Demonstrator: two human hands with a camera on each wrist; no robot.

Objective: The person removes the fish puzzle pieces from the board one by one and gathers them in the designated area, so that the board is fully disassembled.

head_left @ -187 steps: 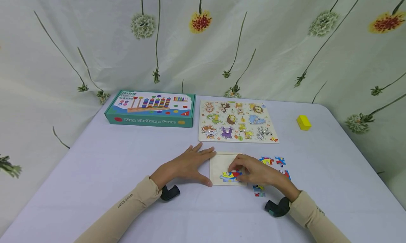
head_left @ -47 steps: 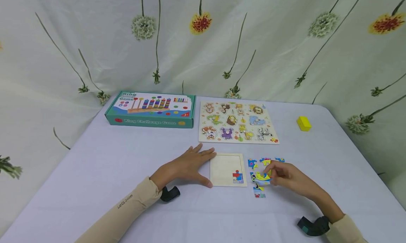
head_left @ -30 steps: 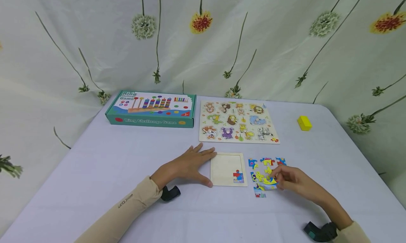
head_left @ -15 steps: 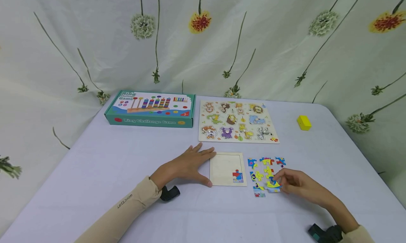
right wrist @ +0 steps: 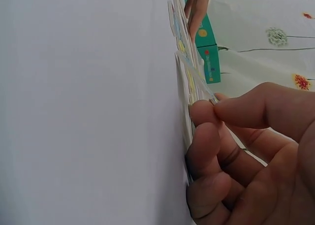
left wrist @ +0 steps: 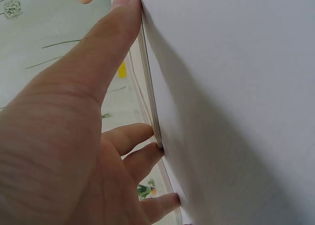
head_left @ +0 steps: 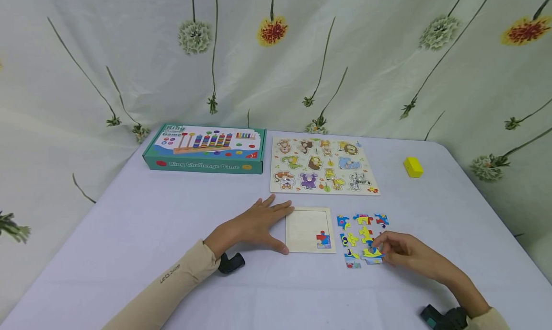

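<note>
A shallow wooden puzzle tray (head_left: 302,229) lies mid-table, with one red-and-blue jigsaw piece (head_left: 323,240) in its lower right corner. Fingers spread, my left hand (head_left: 254,223) touches the tray's left edge; the left wrist view shows its thumb and fingertips along that edge (left wrist: 150,97). My right hand (head_left: 407,253) pinches a yellow-and-blue jigsaw piece (head_left: 372,256) between thumb and index finger. In the right wrist view this piece (right wrist: 197,78) is tilted, its far end low by the table. Loose jigsaw pieces (head_left: 352,239) lie beside it, right of the tray.
Behind the tray lies an animal peg puzzle board (head_left: 325,165). A green ring game box (head_left: 204,149) stands at the back left, and a yellow block (head_left: 413,167) at the back right. White cloth (head_left: 194,287) covers the table; a flower-print curtain (head_left: 371,57) hangs behind.
My right hand has moved from over the tray to the loose pieces on the right, carrying the yellow-and-blue jigsaw piece, then slightly toward me. My left hand stays put.
</note>
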